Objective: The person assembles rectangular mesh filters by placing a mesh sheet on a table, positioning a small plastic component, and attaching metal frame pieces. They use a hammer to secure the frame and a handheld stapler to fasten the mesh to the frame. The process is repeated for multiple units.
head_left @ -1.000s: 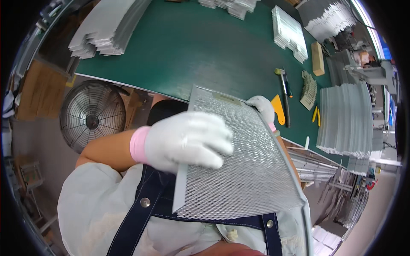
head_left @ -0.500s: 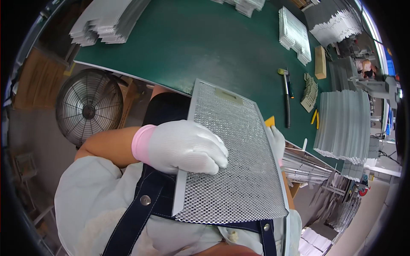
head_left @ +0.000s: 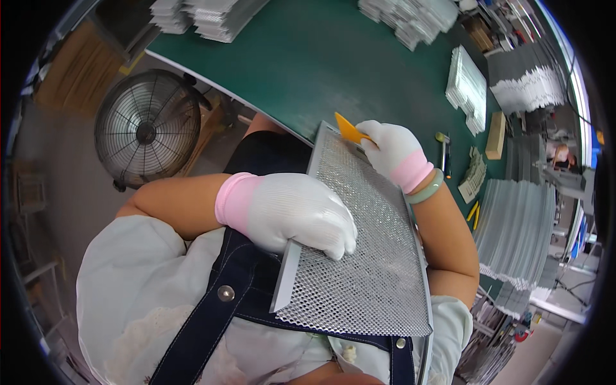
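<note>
A silver metal mesh filter panel [head_left: 369,256] with a thin metal frame leans between my body and the table edge. My left hand [head_left: 298,212], in a white glove with a pink cuff, grips its left side, fingers curled on the mesh. My right hand [head_left: 393,146], gloved alike, is closed around a yellow plastic scraper [head_left: 350,129]. The scraper's blade is at the far end of the panel, by the frame. Whether the blade touches the frame is hard to tell. My right hand covers part of that far end.
Stacks of metal sheets [head_left: 516,231] stand along the right of the green table [head_left: 301,58]. A hammer [head_left: 444,154], yellow-handled pliers [head_left: 473,213] and a wooden block [head_left: 495,135] lie nearby. More mesh stacks [head_left: 221,16] sit at the far side. A floor fan [head_left: 146,133] stands at left.
My right hand has come from behind the panel's right edge to its far end, bringing the scraper over the panel. My left hand keeps its hold. The view has shifted slightly.
</note>
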